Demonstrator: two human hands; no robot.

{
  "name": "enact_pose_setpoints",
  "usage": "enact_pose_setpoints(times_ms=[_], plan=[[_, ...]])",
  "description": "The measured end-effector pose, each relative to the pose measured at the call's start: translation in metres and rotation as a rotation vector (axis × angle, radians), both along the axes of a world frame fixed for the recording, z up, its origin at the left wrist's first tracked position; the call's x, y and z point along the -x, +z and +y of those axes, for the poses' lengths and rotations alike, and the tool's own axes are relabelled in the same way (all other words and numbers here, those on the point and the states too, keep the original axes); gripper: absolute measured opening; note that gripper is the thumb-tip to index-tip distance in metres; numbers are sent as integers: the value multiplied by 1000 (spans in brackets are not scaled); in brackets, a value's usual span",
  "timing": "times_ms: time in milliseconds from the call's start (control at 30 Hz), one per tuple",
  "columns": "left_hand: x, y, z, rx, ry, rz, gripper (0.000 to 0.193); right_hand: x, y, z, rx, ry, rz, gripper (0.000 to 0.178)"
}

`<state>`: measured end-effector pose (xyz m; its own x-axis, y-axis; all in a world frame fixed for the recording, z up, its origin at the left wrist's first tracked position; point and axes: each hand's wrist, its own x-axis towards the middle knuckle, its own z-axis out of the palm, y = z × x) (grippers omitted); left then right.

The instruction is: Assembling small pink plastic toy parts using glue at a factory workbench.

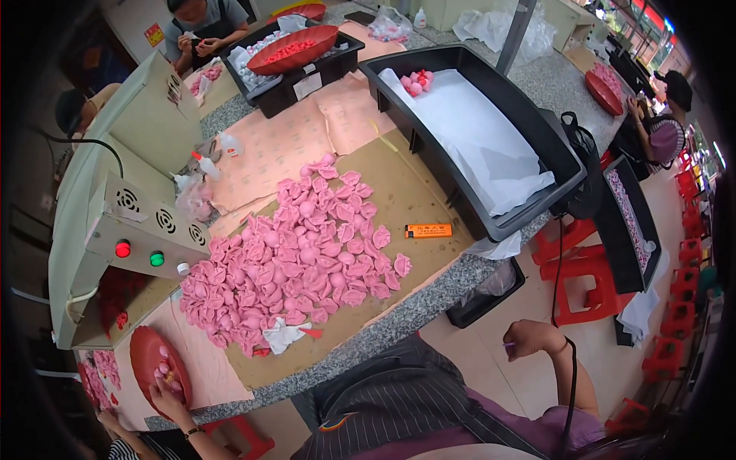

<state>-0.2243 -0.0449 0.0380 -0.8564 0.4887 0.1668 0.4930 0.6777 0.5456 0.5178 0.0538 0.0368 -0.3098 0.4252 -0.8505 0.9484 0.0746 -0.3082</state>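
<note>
My right hand (537, 337) is raised off the near side of the table, over the floor. Its fingers are closed around a thin purple thing (509, 345), of which only a short end shows. My left hand is not in view. On the brown board (429, 264) in front of me lies a large heap of pink petal-like pieces (299, 257), with round pink buds among them. A crumpled white tissue (286, 335) with a red scrap beside it lies at the heap's near edge. An orange lighter (428, 231) rests to the right of the heap.
A black tray (563, 184) lined with white paper holds a few pink balls (416, 82). On the left stands a metal box machine (115, 207) with lit buttons. A neighbour's hand (166, 400) reaches into a red bowl (143, 372). Red stools (583, 284) stand at right.
</note>
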Motion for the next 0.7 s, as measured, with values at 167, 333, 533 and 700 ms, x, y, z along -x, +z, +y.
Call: enact_pose_setpoints(times_ms=[167,333,533,700], plan=[[-71,22,18,-390,-289,415,25,96,55,55,5,-515,939,9],[-297,57,100,-469,-990,-975,37,203,74,93,-393,-222,1337,60],[-349,41,128,-557,-1221,-1008,37,253,100,97,-778,176,936,71],[-357,31,132,-512,-1145,-1135,28,175,172,224,-988,-13,857,31]])
